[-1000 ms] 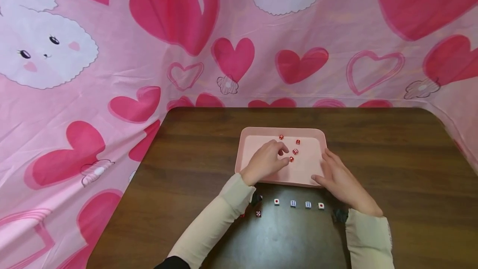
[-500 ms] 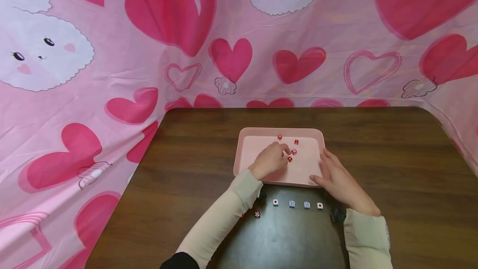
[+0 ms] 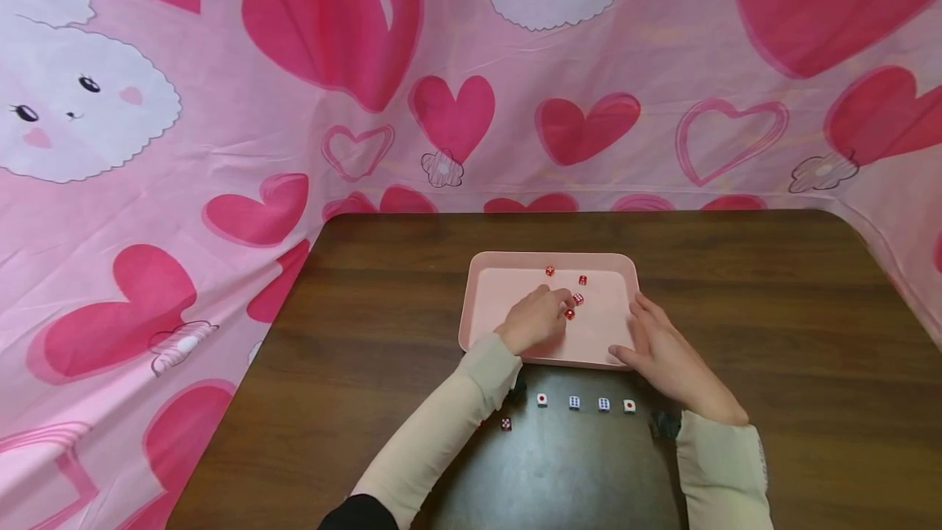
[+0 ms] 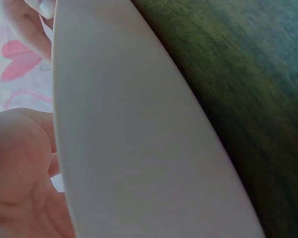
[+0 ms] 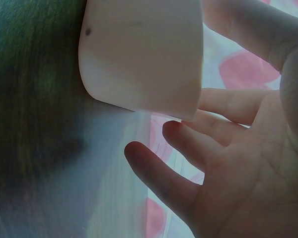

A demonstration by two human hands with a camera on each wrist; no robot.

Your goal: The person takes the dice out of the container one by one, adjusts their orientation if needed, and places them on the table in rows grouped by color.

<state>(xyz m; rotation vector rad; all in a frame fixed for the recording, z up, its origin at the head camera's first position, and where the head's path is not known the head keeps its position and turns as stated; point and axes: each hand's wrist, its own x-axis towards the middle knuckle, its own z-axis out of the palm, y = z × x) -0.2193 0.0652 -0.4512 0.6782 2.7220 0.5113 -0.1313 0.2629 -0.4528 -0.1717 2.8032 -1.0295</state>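
Observation:
A shallow pink tray (image 3: 603,338) lies on the table, with several small red dice in its far and middle part. My left hand (image 3: 536,319) reaches over the tray from the front, its bent fingertips right at the nearest red die (image 3: 570,314). Just beyond it sits another red die (image 3: 578,299). The left thumb is hidden in the head view, and the tray wall (image 4: 129,124) blocks the fingertips in the left wrist view. My right hand (image 3: 673,358) rests along the tray's right end, thumb by the front rim; its fingers spread loosely beside the corner in the right wrist view.
Before the tray, several white dice (image 3: 574,403) stand in a row on the wooden table (image 3: 780,301). A dark red die (image 3: 506,424) lies nearer, beside the left sleeve (image 3: 441,415). Pink heart-printed cloth (image 3: 508,145) hangs behind and at the sides.
My left hand has moved slightly right and its fingers have come down to the nearest red die, the thumb passing out of sight. The right hand has kept its place at the tray.

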